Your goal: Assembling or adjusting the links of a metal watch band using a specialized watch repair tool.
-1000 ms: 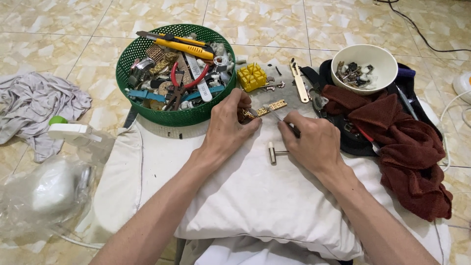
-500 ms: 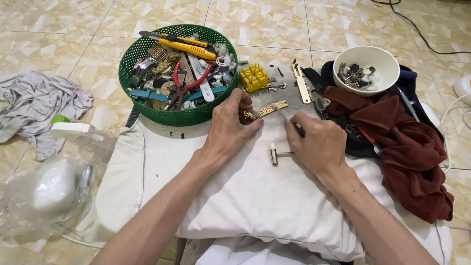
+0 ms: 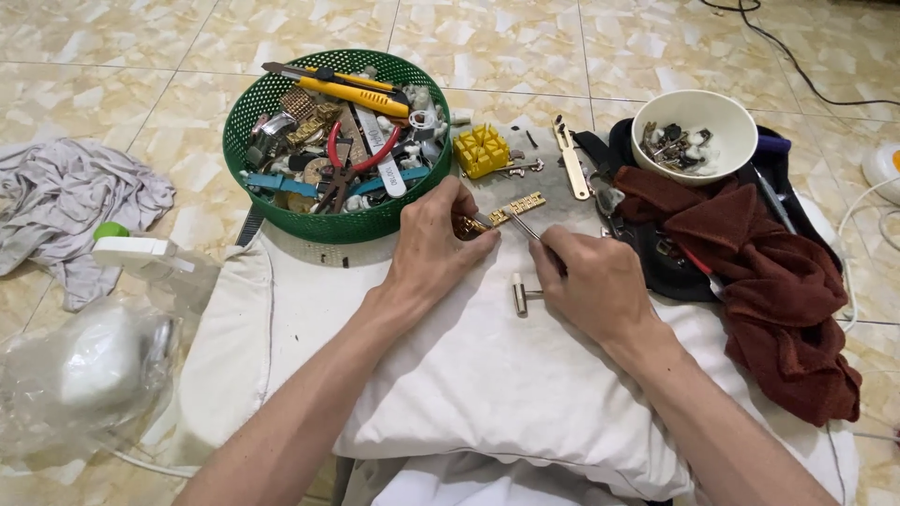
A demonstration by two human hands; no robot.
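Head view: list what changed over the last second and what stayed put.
Little moved. The left hand drew in a bit over the gold watch band, pinching its end. The right hand keeps its thin metal tool, tip now at the band. The small hammer on the white pillow, the green basket, white bowl and maroon cloth stayed put.

I see a gold metal watch band (image 3: 511,210) lying on the white pillow (image 3: 469,375), just in front of the green basket. It is a short run of small rectangular links, stretched out roughly flat and angled up toward the right; its left end disappears under fingers. A thin silver pin tool (image 3: 527,228) touches it from the right, slanting down and away from the links, its tip near the band's middle.
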